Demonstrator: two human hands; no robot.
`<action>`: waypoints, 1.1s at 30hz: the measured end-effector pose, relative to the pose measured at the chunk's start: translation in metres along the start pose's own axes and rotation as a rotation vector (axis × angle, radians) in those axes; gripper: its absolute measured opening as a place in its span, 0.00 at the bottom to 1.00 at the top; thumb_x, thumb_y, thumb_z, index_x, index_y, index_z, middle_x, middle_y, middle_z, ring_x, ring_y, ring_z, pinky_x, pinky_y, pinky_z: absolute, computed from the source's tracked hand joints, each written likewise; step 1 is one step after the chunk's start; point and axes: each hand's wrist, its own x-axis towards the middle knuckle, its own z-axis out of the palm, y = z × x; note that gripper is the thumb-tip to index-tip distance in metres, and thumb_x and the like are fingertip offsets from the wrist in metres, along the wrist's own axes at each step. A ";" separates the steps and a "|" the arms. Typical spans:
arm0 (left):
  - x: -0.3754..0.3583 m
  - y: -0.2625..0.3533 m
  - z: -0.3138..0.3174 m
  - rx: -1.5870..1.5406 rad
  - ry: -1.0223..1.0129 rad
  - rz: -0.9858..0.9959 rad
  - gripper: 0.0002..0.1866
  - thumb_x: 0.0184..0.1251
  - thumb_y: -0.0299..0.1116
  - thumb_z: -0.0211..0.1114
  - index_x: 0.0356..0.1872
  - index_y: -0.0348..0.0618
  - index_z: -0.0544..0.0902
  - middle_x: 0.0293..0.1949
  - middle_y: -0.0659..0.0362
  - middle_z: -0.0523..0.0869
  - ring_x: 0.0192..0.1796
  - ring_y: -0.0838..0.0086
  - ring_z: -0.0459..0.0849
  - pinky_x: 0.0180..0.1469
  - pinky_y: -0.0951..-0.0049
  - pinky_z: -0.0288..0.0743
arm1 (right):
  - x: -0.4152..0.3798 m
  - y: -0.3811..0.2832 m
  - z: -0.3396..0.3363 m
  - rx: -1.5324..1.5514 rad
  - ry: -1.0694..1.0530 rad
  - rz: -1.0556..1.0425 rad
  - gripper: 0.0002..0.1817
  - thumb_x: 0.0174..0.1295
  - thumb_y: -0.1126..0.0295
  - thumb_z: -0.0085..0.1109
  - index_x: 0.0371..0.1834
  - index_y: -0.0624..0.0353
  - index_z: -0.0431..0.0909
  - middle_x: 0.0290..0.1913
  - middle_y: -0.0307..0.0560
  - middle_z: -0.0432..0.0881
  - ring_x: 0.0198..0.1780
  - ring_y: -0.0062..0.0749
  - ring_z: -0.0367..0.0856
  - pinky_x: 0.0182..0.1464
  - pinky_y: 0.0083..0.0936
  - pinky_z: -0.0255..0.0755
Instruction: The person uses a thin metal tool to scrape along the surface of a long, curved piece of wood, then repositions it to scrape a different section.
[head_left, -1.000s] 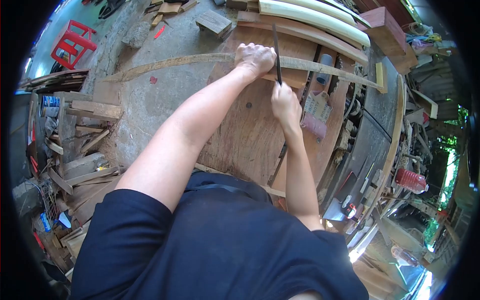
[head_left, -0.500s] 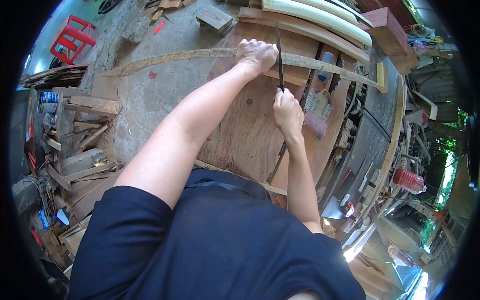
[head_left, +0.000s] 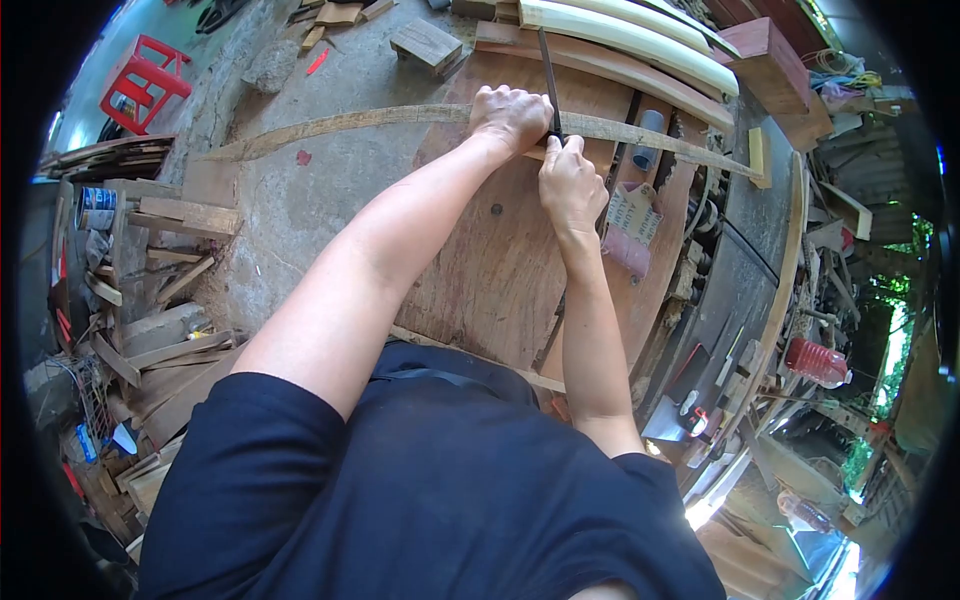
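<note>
Room above plywood [head_left: 478,275], strip [head_left: 350,119] (curved) across

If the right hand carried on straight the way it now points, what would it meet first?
Most likely the long strip, just ahead of the right hand and beside the left hand. Their heights are hard to judge, so it might pass over it.

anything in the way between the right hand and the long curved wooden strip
Nothing visible except the narrow dark blade that the right hand itself holds, which lies across the long curved wooden strip. The left hand is on the strip close beside the blade, though not between them.
</note>
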 end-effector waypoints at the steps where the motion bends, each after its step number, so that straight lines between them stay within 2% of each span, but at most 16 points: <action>1: 0.000 0.000 0.000 0.001 0.002 0.002 0.25 0.75 0.47 0.45 0.28 0.50 0.89 0.33 0.54 0.90 0.40 0.60 0.89 0.46 0.58 0.78 | 0.001 0.002 0.007 -0.029 0.057 -0.034 0.23 0.74 0.53 0.38 0.40 0.60 0.77 0.39 0.68 0.85 0.43 0.65 0.84 0.47 0.54 0.76; 6: -0.001 0.003 0.002 0.017 -0.010 0.012 0.26 0.75 0.47 0.44 0.27 0.49 0.89 0.33 0.53 0.90 0.40 0.60 0.89 0.46 0.58 0.78 | 0.008 0.008 0.013 -0.103 0.099 -0.105 0.20 0.72 0.56 0.41 0.37 0.60 0.78 0.34 0.64 0.85 0.39 0.61 0.86 0.44 0.52 0.78; 8: 0.002 0.001 0.005 0.005 0.024 -0.017 0.26 0.74 0.47 0.44 0.27 0.49 0.89 0.33 0.52 0.90 0.40 0.60 0.89 0.46 0.57 0.78 | 0.001 0.013 0.008 -0.137 0.110 -0.207 0.18 0.72 0.60 0.42 0.35 0.60 0.76 0.30 0.62 0.86 0.34 0.57 0.87 0.37 0.48 0.80; 14: 0.003 -0.002 0.006 -0.014 -0.041 -0.037 0.27 0.74 0.47 0.40 0.30 0.48 0.89 0.36 0.53 0.90 0.43 0.60 0.89 0.48 0.56 0.77 | -0.048 0.024 -0.005 -0.119 -0.017 -0.136 0.18 0.72 0.58 0.40 0.36 0.59 0.76 0.30 0.64 0.85 0.35 0.60 0.86 0.39 0.51 0.79; 19: 0.003 -0.001 0.003 -0.019 -0.030 -0.006 0.26 0.73 0.45 0.42 0.29 0.49 0.89 0.35 0.52 0.90 0.42 0.57 0.89 0.48 0.55 0.77 | 0.000 0.017 0.005 -0.044 0.055 -0.139 0.19 0.72 0.58 0.40 0.37 0.60 0.76 0.31 0.65 0.85 0.36 0.61 0.86 0.42 0.51 0.78; 22: 0.004 0.000 0.005 -0.019 -0.005 -0.013 0.26 0.74 0.46 0.42 0.28 0.49 0.89 0.35 0.52 0.90 0.42 0.58 0.89 0.48 0.56 0.77 | -0.007 0.017 -0.001 -0.082 0.061 -0.152 0.19 0.72 0.58 0.40 0.38 0.60 0.77 0.33 0.65 0.85 0.38 0.61 0.86 0.43 0.50 0.78; 24: 0.006 -0.002 0.006 -0.027 -0.008 -0.054 0.26 0.74 0.46 0.42 0.28 0.48 0.89 0.35 0.51 0.90 0.42 0.58 0.89 0.48 0.56 0.77 | -0.035 0.022 -0.015 -0.053 -0.043 -0.103 0.19 0.72 0.58 0.40 0.37 0.60 0.78 0.34 0.64 0.85 0.39 0.61 0.86 0.44 0.51 0.78; 27: 0.004 -0.001 0.004 -0.013 -0.037 -0.027 0.26 0.73 0.47 0.42 0.29 0.47 0.89 0.35 0.51 0.89 0.41 0.57 0.89 0.48 0.55 0.76 | -0.045 0.024 -0.017 -0.111 -0.058 -0.093 0.19 0.72 0.58 0.40 0.38 0.60 0.78 0.35 0.64 0.86 0.39 0.60 0.86 0.44 0.50 0.78; 30: 0.003 0.000 0.005 -0.023 0.008 -0.009 0.27 0.74 0.47 0.42 0.29 0.47 0.89 0.36 0.51 0.89 0.42 0.58 0.89 0.48 0.56 0.76 | -0.003 0.016 0.000 -0.054 0.012 -0.130 0.19 0.72 0.58 0.40 0.39 0.60 0.77 0.34 0.65 0.85 0.38 0.61 0.86 0.45 0.50 0.78; 33: 0.003 0.002 0.001 -0.026 -0.030 -0.024 0.27 0.74 0.47 0.42 0.30 0.47 0.89 0.36 0.51 0.89 0.43 0.58 0.88 0.49 0.56 0.76 | 0.004 0.015 0.005 -0.074 0.048 -0.156 0.19 0.72 0.57 0.40 0.38 0.60 0.76 0.33 0.65 0.85 0.38 0.61 0.86 0.44 0.50 0.78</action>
